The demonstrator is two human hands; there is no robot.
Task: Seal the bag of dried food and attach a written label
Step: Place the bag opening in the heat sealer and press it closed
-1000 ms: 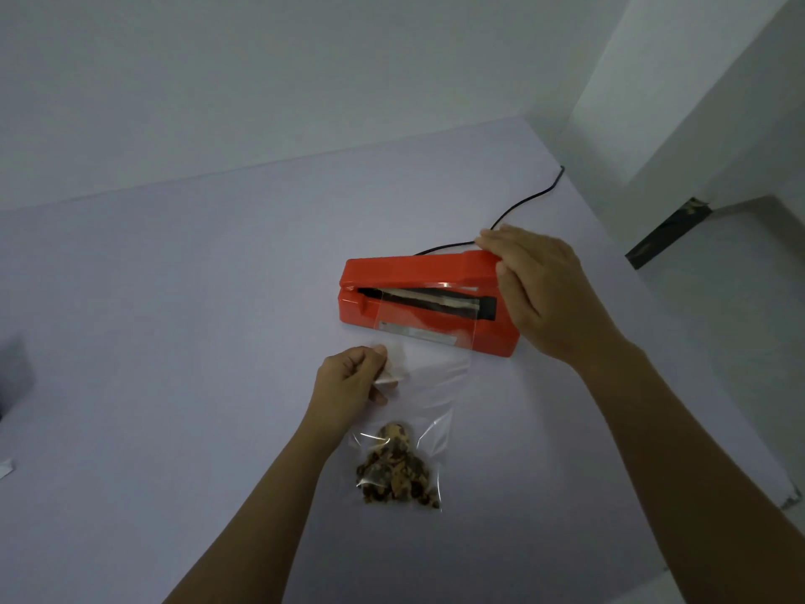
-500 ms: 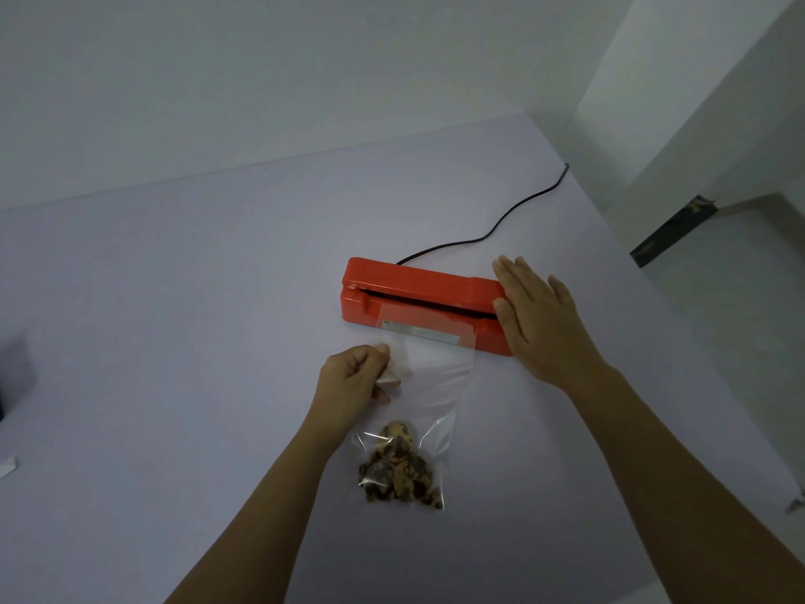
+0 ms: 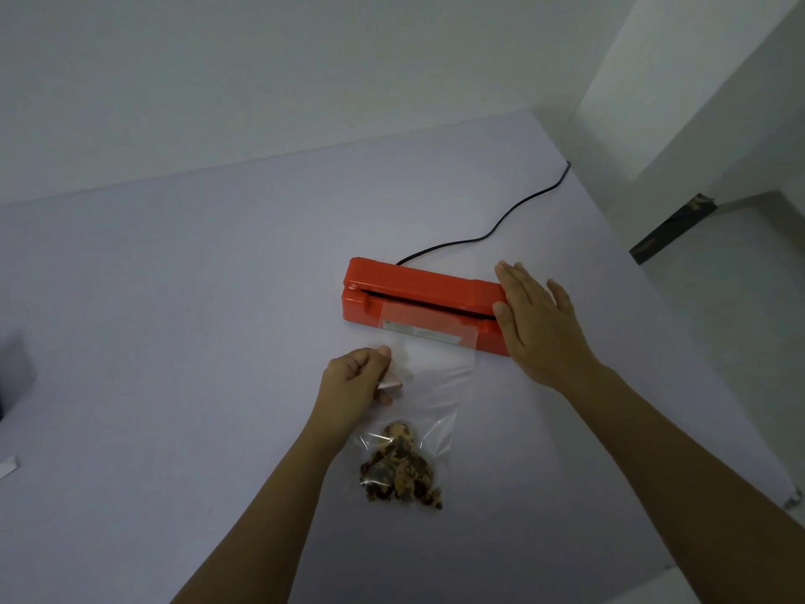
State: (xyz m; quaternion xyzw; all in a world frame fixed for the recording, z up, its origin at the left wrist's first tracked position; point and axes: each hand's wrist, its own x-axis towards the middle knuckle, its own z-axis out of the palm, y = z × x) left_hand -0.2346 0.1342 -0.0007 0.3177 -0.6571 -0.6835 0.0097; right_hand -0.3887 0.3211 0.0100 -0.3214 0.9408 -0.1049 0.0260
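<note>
- Bag of dried food [image 3: 429,385] lies flat on the table [image 3: 174,298] at centre frame. Its mouth is tucked into the slot of the red sealer [image 3: 414,289] just above it, and the dried pieces [image 3: 398,466] are heaped at its lower end.
- First risk, as I judge it, is a crooked or wrinkled seam. My left hand [image 3: 353,381] holds one side only, and the film between it and the sealer already shows creases.
- Second risk is a weak seal on the left. My right hand [image 3: 536,324] bears on the lid's right end alone, while the bag sits left of it under the bar.
- Third risk is timing. Lifting too soon leaves the mouth open, and holding too long could melt the film. I see no indicator light to go by.
- Food caught in the seam looks unlikely, since the pieces sit well apart from the bar.
- Left hand: fingers curled, thumb and forefinger pinching the bag's left edge between the sealer and the food. A pale fold shows at the pinch, and I cannot tell whether it is film or paper.
- Right hand: flat, fingers straight and slightly spread, pressing the lid. The bag's right edge lies just left of it, and I cannot tell whether they touch.
- No label is on the bag yet.
</note>
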